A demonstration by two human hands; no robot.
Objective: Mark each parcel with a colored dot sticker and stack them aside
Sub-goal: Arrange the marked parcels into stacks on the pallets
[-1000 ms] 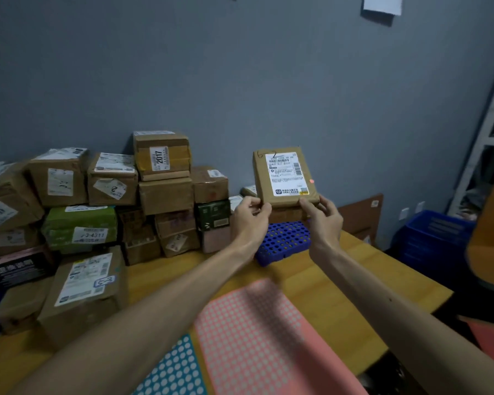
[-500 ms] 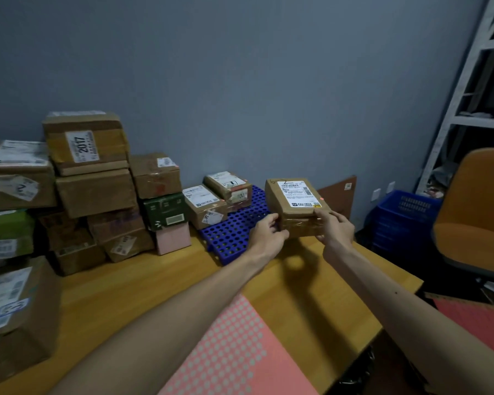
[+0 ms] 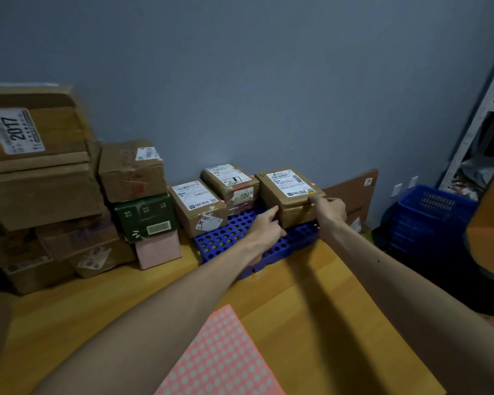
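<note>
The brown parcel [image 3: 290,192] sat on the right end of the blue plastic grid [image 3: 226,240], at the back of the wooden table [image 3: 311,295]. The left grip [image 3: 265,228] (a bare hand) held the parcel's near left side with curled fingers. The right grip [image 3: 330,209] held its near right corner, with one finger up on the top edge. A little pink dot sticker [image 3: 313,183] was stuck on top of the parcel, just beside its white label. Two more parcels sat on the grid to the left, the front parcel [image 3: 198,205] and the back parcel [image 3: 230,182], close together. A tall pile of boxes [image 3: 40,181] stood further left against the grey wall. A pink sticker sheet [image 3: 220,357] lay on the near side of the table. A blue basket [image 3: 428,220] was past the table's right edge.
</note>
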